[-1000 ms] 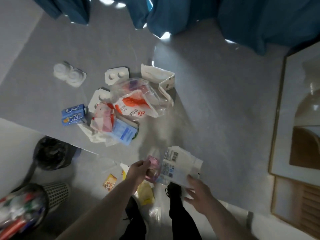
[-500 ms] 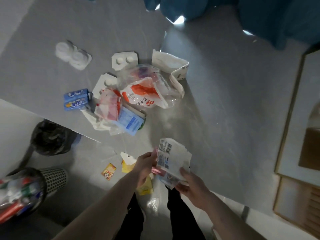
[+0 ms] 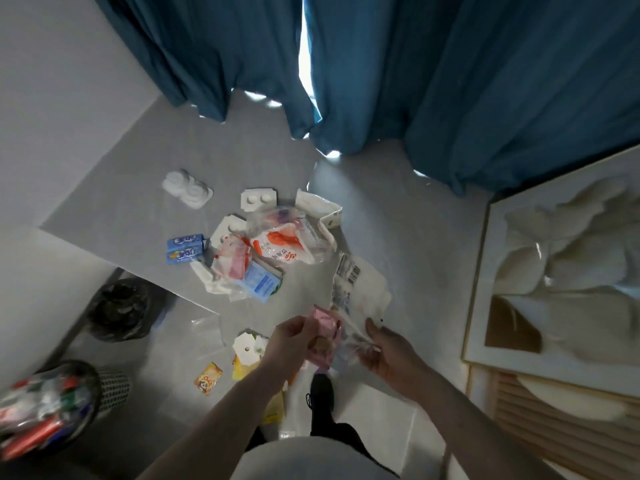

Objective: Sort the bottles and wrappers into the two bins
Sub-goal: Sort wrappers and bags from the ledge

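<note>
Head cam is the only view, so: left hand is pinching a pink wrapper, and right hand has its fingers curled on the bottom edge of a white barcode wrapper, both held up just in front of the table edge. More wrappers sit in a pile further back on that table. Left of the table, down on the floor, there's a black-bagged bin and a mesh bin already stuffed with colourful stuff. Looks like the carry-to-bin step to me; next move probably means swinging left and dropping both in the wrapper bin, though I can't tell which one that is.
</note>
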Available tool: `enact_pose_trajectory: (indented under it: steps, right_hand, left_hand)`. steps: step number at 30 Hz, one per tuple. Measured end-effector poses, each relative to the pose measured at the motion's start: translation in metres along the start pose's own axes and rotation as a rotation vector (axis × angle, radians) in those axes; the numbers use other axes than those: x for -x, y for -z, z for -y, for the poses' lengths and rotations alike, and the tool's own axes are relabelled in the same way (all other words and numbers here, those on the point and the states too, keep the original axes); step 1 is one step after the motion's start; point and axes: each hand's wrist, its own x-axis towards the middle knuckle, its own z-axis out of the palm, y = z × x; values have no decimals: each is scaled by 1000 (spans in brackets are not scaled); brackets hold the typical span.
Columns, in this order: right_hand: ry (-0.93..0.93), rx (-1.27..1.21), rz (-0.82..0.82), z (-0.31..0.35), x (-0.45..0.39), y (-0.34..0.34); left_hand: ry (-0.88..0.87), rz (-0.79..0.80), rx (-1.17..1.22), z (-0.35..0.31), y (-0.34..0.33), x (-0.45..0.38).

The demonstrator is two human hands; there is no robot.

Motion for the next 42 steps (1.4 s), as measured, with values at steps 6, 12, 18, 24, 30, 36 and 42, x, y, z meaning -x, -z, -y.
enact_pose_trajectory:
  steps: [6, 12, 18, 24, 30, 36, 42]
  right_hand:
    - [113, 54, 74, 8, 36, -18]
    - [134, 145, 115, 5, 41, -60]
    - [142, 199, 164, -4, 35, -136]
    - [154, 180, 172, -37, 26, -220]
    - [150, 77, 123, -114, 32, -300]
    - [79, 23, 17, -182, 34, -338]
    - [76, 56, -36, -195, 28, -346]
  left_hand:
    - [-96, -68, -144, 0, 34, 51]
    - [-146, -319, -135, 8, 128, 80]
    - [-199, -480, -138, 15, 194, 109]
    - [-251, -505, -28, 31, 277, 123]
    - [-192, -476, -14, 92, 395, 128]
    - [-106, -464, -18, 138, 470, 143]
    - [-66, -481, 32, 149, 491, 148]
